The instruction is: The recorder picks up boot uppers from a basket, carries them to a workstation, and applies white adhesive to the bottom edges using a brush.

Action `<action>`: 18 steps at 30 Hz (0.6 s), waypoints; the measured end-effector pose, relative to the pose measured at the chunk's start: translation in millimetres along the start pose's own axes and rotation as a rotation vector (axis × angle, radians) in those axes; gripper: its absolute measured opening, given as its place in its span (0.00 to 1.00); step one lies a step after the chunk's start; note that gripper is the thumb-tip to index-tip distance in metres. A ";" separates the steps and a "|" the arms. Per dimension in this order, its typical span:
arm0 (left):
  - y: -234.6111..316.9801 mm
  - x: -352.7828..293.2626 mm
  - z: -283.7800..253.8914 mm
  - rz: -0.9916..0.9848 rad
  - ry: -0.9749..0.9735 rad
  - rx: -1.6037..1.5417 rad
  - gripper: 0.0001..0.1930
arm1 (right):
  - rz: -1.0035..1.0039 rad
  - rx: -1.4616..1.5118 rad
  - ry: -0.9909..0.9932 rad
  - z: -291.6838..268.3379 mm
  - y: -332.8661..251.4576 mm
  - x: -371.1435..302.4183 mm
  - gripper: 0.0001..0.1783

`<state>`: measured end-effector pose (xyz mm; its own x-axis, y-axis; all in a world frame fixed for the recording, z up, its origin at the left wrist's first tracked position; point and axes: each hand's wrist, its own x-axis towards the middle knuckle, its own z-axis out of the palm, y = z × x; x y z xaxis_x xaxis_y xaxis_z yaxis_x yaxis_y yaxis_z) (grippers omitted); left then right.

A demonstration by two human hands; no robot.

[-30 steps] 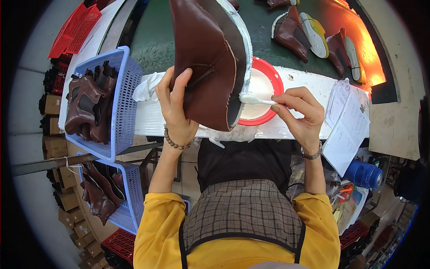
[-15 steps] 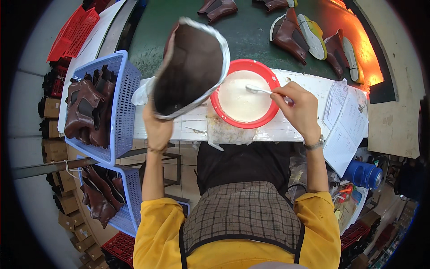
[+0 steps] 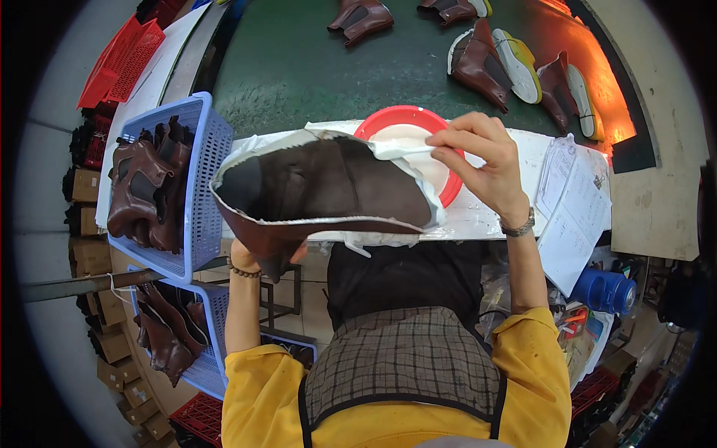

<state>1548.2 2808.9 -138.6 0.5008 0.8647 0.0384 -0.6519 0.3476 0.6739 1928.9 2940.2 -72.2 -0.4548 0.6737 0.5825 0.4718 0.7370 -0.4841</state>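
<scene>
A brown leather boot upper (image 3: 321, 183) is held up with its open underside facing me, its edge coated in white. My left hand (image 3: 246, 257) is closed round its lower left part, with the fingers partly hidden behind the leather. Between thumb and fingers, my right hand (image 3: 484, 160) pinches a small white toothbrush-like brush (image 3: 414, 150). The brush head touches the upper's right-hand rim. Behind that rim stands a red bowl (image 3: 407, 113) of creamy white liquid, partly covered by the upper.
Blue baskets (image 3: 200, 179) with more brown uppers stand at the left. Several boot uppers (image 3: 478, 67) and yellow-edged soles (image 3: 519, 66) lie on the green table (image 3: 299, 75), near an orange glow. Papers (image 3: 571, 201) and a blue jug (image 3: 605, 291) sit at the right.
The boot upper has tilted and swung lower and to the right, now overlapping the bowl. My right hand has brought the brush out of the bowl to the upper's edge.
</scene>
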 end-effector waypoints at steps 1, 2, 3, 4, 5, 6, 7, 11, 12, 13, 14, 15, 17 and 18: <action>2.7 2.5 0.3 0.053 0.002 -0.035 0.39 | -0.046 0.008 0.026 -2.2 -1.1 -1.7 0.10; 6.8 2.3 0.1 0.062 -0.052 0.008 0.40 | -0.014 -0.009 0.018 -6.1 -3.3 -5.7 0.10; 9.8 2.8 -2.1 0.086 -0.069 0.021 0.42 | -0.006 -0.011 0.034 -9.5 -5.4 -10.1 0.10; 9.0 -0.2 -2.7 0.098 -0.013 -0.013 0.42 | 0.026 0.012 0.034 -12.3 -7.7 -14.6 0.09; 7.6 -1.3 -5.5 0.077 0.023 0.019 0.42 | 0.079 -0.006 -0.016 -11.9 -7.0 -15.5 0.09; 4.0 -2.0 -8.5 0.042 0.031 -0.064 0.41 | 0.074 -0.007 0.001 -11.9 -7.4 -17.0 0.10; -0.4 -1.7 -12.0 -0.004 -0.019 -0.098 0.40 | 0.061 -0.003 0.029 -11.3 -7.8 -17.4 0.10; -17.4 5.1 -22.6 -0.101 0.055 -0.099 0.37 | 0.010 0.024 0.044 -1.5 -2.1 -0.7 0.09; -20.6 6.4 -22.8 -0.126 0.056 -0.092 0.36 | -0.027 0.043 0.061 1.4 -1.5 5.1 0.08; -22.4 7.5 -22.4 -0.148 0.055 -0.082 0.36 | -0.043 0.037 0.063 2.1 -1.7 9.9 0.08; -24.4 8.3 -21.3 -0.168 0.059 -0.068 0.35 | -0.055 0.053 0.050 2.5 -2.4 14.0 0.08; -25.1 8.0 -19.7 -0.184 0.062 -0.055 0.35 | -0.050 0.072 0.025 2.8 -3.6 17.2 0.08; -26.7 7.5 -16.5 -0.219 0.071 -0.028 0.35 | -0.052 0.100 -0.007 -0.7 -6.4 20.2 0.09; -27.1 7.5 -15.3 -0.232 0.071 -0.005 0.35 | -0.035 0.124 -0.048 -2.3 -6.6 22.0 0.10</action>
<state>1560.8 2811.5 -167.8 0.5964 0.7847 -0.1689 -0.5272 0.5417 0.6547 1917.5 2950.1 -54.7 -0.5065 0.6468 0.5702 0.3588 0.7594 -0.5427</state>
